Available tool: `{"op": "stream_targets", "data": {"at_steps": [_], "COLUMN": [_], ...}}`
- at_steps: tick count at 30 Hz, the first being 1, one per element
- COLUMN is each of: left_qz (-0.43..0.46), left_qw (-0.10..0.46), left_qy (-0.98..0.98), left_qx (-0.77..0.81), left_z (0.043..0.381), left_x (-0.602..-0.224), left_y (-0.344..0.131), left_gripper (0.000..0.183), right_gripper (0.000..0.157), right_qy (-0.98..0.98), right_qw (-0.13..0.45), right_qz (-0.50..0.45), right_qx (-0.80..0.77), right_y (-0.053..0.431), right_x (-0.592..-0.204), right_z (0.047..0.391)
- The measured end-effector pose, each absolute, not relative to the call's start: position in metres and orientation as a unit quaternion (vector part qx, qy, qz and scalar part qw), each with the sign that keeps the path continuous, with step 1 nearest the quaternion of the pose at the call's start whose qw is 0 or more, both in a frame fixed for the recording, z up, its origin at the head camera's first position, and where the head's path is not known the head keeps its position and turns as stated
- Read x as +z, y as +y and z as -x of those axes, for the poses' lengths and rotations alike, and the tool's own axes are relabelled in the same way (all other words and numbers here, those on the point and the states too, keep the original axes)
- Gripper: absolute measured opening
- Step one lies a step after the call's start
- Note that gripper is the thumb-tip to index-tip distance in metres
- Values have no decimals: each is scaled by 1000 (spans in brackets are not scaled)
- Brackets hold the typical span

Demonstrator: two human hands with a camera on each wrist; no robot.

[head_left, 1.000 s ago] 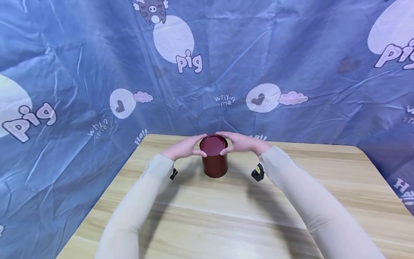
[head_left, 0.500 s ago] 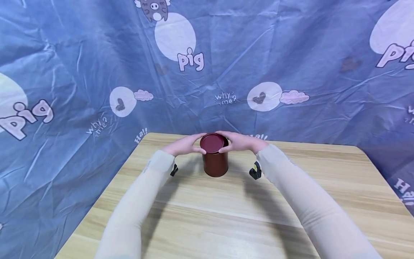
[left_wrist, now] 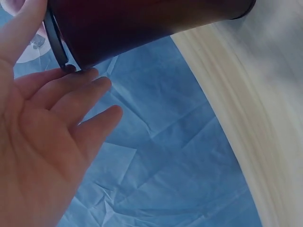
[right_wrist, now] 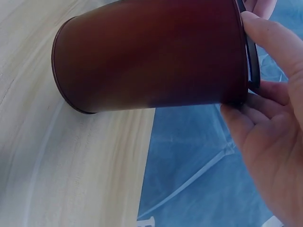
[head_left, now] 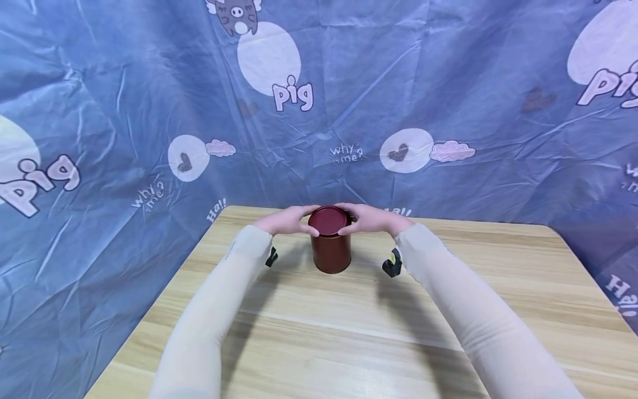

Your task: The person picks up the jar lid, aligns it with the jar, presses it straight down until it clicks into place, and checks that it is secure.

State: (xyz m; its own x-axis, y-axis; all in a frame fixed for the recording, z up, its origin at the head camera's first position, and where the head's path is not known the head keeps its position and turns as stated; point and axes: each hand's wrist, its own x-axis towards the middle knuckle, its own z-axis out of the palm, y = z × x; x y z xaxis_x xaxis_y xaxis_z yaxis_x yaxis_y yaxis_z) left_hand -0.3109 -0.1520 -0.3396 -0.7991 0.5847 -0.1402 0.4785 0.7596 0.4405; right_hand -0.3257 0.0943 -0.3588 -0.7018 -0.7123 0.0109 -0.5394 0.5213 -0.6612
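Observation:
A dark red cylindrical can (head_left: 332,256) stands upright on the wooden table (head_left: 319,332), near its far edge. On top, its round lid (head_left: 329,220) sits slightly raised; both wrist views show a thin gap between the lid's dark rim (right_wrist: 253,64) and the can body. My left hand (head_left: 286,220) grips the lid's left edge, thumb in front and fingers behind. From the right, my right hand (head_left: 372,219) holds the lid's other edge the same way, its thumb (right_wrist: 267,35) at the seam. Several left fingers (left_wrist: 85,94) reach under the rim.
A blue curtain (head_left: 349,111) printed with pigs, clouds and words hangs right behind the table and along its left side. Small black wrist devices (head_left: 392,264) show below the pale sleeves (head_left: 478,310).
Both hands have risen slightly with the lid, which tilted and shifted a little at the can's rim. The can has stayed in place.

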Motion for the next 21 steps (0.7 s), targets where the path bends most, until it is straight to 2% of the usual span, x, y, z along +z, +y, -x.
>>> {"op": "stream_targets", "data": {"at_steps": [6,21], "left_qz": [-304,-290], "left_qw": [127,127], "left_qy": [925,918], "left_qx": [190,240], "left_z": [310,306], "left_x": [-339,-347], "left_y": [-150,-157], "left_gripper": [72,74], "right_gripper": [72,74], "right_qy": [850,863], "right_qw": [149,138], "right_qz": [367,367], "right_qx": [-347,-318], "right_y": [96,94], "right_x": [-360,-357], "right_z": [326,324]}}
